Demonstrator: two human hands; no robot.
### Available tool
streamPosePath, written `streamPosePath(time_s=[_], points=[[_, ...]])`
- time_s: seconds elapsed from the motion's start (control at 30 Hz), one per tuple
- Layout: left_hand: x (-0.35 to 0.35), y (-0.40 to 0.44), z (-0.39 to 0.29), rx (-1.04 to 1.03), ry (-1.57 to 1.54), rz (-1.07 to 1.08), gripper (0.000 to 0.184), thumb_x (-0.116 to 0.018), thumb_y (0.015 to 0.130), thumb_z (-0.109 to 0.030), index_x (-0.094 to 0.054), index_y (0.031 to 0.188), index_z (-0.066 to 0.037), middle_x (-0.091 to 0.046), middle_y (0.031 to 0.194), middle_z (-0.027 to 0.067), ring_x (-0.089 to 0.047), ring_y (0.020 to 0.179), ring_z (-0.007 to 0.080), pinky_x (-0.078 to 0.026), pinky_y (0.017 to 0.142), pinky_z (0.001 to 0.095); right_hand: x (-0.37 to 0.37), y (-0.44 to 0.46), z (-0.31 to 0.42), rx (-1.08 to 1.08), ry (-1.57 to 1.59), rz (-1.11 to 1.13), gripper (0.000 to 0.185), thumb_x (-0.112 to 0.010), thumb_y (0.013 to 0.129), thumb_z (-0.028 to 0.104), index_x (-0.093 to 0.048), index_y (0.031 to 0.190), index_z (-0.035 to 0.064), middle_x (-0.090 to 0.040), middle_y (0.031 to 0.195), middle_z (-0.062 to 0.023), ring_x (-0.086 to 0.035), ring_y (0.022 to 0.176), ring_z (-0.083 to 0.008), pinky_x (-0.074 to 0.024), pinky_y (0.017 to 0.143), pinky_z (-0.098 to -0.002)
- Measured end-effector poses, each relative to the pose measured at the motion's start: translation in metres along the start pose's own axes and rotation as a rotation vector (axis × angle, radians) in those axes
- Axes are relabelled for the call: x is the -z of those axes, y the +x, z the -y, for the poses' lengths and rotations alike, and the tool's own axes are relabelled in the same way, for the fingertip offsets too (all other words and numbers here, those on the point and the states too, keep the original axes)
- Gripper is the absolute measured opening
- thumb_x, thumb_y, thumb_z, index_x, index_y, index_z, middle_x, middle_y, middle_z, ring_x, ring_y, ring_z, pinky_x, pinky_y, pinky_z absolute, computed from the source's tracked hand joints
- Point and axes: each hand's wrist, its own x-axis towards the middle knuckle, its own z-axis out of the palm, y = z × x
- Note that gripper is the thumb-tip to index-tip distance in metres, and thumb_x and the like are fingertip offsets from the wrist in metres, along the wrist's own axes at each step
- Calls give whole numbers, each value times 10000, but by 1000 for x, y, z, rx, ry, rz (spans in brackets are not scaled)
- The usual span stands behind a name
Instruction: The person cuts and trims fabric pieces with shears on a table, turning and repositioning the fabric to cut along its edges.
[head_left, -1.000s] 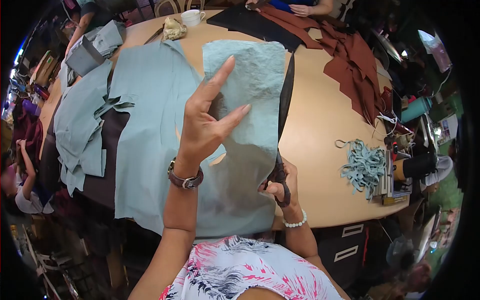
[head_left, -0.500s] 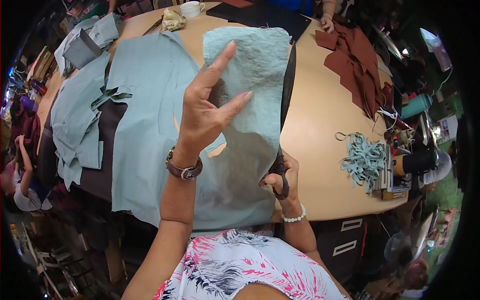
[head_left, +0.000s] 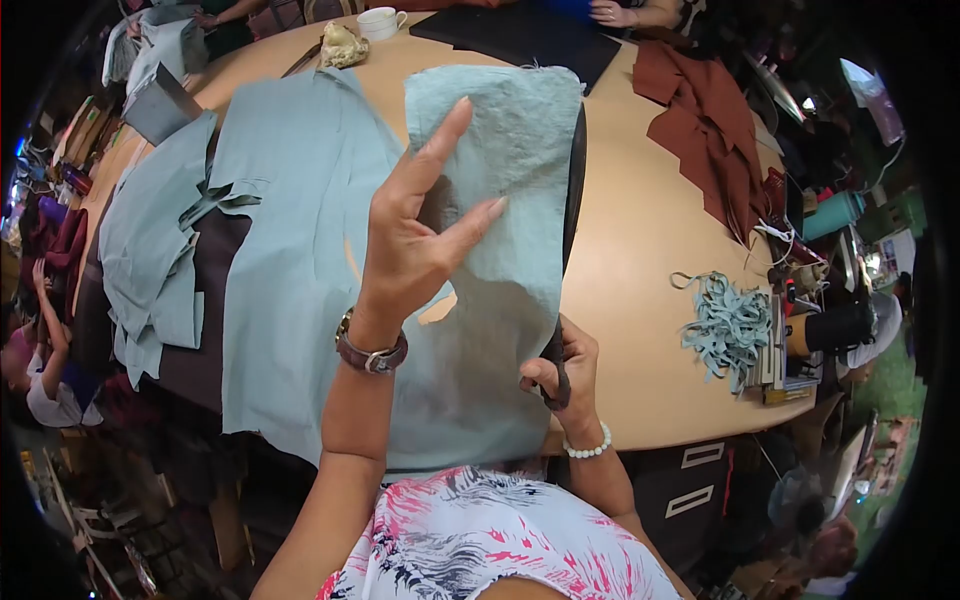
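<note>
Pale blue-green cloth (head_left: 290, 270) spreads over the bench (head_left: 640, 230), with a frayed panel (head_left: 500, 130) under the left hand (head_left: 415, 225), whose thumb and forefinger stand apart on it; its other fingers are hidden, so I cannot tell whether that grip clamps. The right hand (head_left: 575, 375) has its grip closed round the handles of black scissors (head_left: 578, 190), which lie along the panel's right edge, left of tangled strips (head_left: 725, 325).

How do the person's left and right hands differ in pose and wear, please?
The left hand spreads over the blue-green sheet; the right hand curls around dark scissors. The left has a brown buckled strap at its wrist; the right, a pale bead bracelet. Both hands are bare.
</note>
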Motion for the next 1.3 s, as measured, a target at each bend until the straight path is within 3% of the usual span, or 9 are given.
streamPosePath(time_s=[0.17, 0.27, 0.5, 0.8, 0.9, 1.3], points=[[-2, -2, -1, 11, -34, 18, 662, -650, 682, 69, -384, 1287, 29, -424, 1317, 134, -415, 1196, 176, -329, 997, 305, 1, -6, -2, -10, -42, -44, 385, -802, 640, 266, -549, 766, 5, -495, 505, 16, -460, 425, -40, -330, 386, -182], [-5, -5, 0, -14, -14, -13, 670, -677, 672, 25, -412, 1286, -2, -528, 1189, 121, -517, 1049, 169, -380, 910, 269, 4, -12, -9, -20, -47, -61, 353, -797, 648, 245, -536, 721, 19, -503, 503, 12, -467, 422, -44, -326, 382, -180], [-8, -23, -1, 25, -12, 36, 671, -679, 670, 32, -411, 1284, 2, -510, 1221, 121, -497, 1096, 181, -372, 931, 275, 5, -21, -17, 5, -52, -63, 384, -820, 614, 266, -516, 684, 41, -512, 547, 21, -468, 479, -36, -340, 432, -176], [-8, -51, -1, 57, -37, 59, 671, -683, 669, 36, -405, 1279, 20, -453, 1303, 109, -469, 1136, 172, -358, 956, 285, 5, -22, -25, 67, -54, -45, 428, -823, 608, 303, -495, 706, 46, -356, 571, 79, -379, 494, -18, -315, 442, -174], [-7, -55, -2, 74, -55, 51, 670, -683, 671, 36, -406, 1280, 17, -459, 1297, 107, -475, 1126, 165, -359, 955, 282, 0, -25, -20, 9, 20, -50, 417, -814, 625, 295, -489, 706, 46, -379, 560, 69, -394, 478, -21, -319, 425, -175], [-7, -61, 3, 94, -31, 44, 676, -683, 667, 41, -408, 1283, 6, -463, 1293, 111, -483, 1108, 149, -360, 950, 276, -3, -31, -28, -53, 32, -88, 264, -750, 702, 122, -502, 716, 34, -449, 493, 27, -431, 417, -35, -347, 390, -191]])
